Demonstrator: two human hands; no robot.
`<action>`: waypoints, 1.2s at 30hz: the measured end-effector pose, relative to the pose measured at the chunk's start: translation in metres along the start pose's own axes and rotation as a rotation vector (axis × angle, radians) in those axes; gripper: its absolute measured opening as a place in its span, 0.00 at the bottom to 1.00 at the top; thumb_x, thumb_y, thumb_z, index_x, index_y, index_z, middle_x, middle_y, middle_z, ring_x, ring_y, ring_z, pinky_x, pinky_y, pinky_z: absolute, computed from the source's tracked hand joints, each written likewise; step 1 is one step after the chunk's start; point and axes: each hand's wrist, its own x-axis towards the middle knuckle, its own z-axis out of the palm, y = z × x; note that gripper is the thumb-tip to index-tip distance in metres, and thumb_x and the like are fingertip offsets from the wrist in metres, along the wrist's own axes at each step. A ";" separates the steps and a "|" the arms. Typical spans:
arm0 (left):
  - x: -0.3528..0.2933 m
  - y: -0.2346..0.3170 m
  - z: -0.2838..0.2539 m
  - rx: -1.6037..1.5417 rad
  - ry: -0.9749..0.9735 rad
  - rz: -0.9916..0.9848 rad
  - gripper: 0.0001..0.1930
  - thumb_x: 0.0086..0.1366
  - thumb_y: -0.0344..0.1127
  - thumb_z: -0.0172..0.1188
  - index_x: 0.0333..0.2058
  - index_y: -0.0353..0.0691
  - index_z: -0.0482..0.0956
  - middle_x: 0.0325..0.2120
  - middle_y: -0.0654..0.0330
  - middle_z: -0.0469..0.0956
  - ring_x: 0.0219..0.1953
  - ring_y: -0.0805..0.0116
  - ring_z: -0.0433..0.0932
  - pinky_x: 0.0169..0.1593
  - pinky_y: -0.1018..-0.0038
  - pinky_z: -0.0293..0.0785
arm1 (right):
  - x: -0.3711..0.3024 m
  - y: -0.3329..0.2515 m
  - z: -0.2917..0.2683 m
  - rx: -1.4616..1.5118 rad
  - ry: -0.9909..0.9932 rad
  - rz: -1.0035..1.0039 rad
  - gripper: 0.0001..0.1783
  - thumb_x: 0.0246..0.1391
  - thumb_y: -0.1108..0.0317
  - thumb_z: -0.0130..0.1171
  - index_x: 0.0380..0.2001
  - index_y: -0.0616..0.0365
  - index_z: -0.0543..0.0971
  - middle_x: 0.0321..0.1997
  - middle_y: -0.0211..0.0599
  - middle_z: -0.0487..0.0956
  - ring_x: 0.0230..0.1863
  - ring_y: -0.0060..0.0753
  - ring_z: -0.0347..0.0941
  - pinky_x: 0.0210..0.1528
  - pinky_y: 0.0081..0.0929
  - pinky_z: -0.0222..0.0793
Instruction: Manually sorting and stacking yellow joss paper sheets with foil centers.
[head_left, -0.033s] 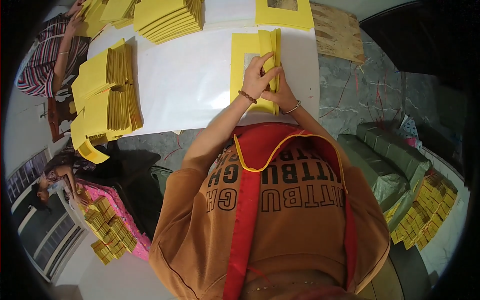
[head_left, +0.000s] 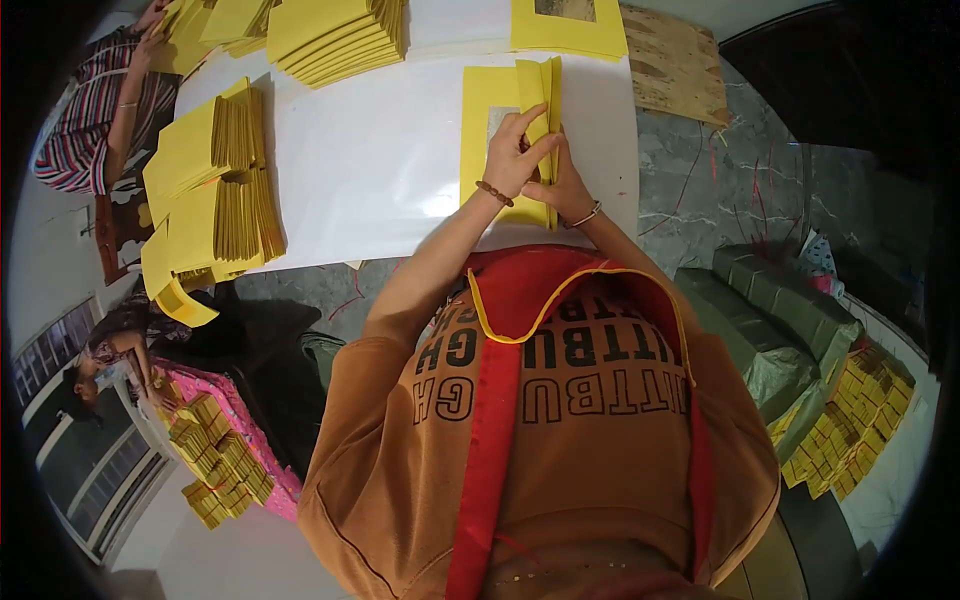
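Note:
Near the right end of the white table, a yellow paper sheet [head_left: 540,85] stands folded up along its right side. My left hand [head_left: 513,155] presses its fingers and thumb on the fold from the left. From the right, my right hand [head_left: 566,185] grips the same fold, its thumb close to my left palm and its fingers partly hidden behind the paper. Beneath lies the flat part of yellow paper with a silvery rectangle [head_left: 495,120], partly covered by my left hand. Whether it is one sheet or several cannot be made out.
Stacks of folded yellow paper [head_left: 240,215] line the table's left side, with another stack [head_left: 335,40] at the far edge. Flat yellow sheets [head_left: 570,35] lie far right. Two other people work at left. Green wrapped bundles [head_left: 770,320] stand on the floor at right.

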 end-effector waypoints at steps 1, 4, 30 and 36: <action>0.000 0.000 0.000 0.008 -0.008 0.007 0.22 0.50 0.37 0.62 0.45 0.41 0.71 0.24 0.58 0.65 0.21 0.71 0.64 0.26 0.77 0.63 | 0.000 -0.004 0.000 0.000 0.001 0.000 0.56 0.28 0.60 0.67 0.57 0.66 0.45 0.57 0.47 0.53 0.60 0.41 0.48 0.61 0.33 0.43; -0.002 -0.007 0.000 -0.019 0.024 0.015 0.20 0.52 0.35 0.59 0.46 0.41 0.71 0.24 0.58 0.65 0.22 0.71 0.64 0.27 0.76 0.63 | 0.001 -0.014 0.002 -0.077 -0.013 -0.087 0.54 0.32 0.61 0.65 0.58 0.60 0.43 0.57 0.41 0.54 0.58 0.35 0.52 0.58 0.30 0.49; -0.001 -0.009 0.003 0.005 0.064 0.058 0.14 0.54 0.33 0.55 0.39 0.35 0.74 0.24 0.55 0.67 0.21 0.68 0.67 0.26 0.75 0.64 | 0.004 -0.009 0.004 0.201 -0.025 -0.034 0.54 0.28 0.59 0.66 0.57 0.59 0.46 0.54 0.41 0.55 0.57 0.37 0.52 0.58 0.32 0.49; -0.002 -0.007 0.004 -0.034 0.109 0.014 0.12 0.55 0.28 0.49 0.40 0.33 0.71 0.27 0.54 0.69 0.22 0.65 0.68 0.28 0.73 0.65 | 0.003 -0.020 0.005 0.216 -0.024 -0.007 0.54 0.27 0.59 0.65 0.57 0.59 0.46 0.55 0.40 0.55 0.57 0.37 0.52 0.58 0.33 0.49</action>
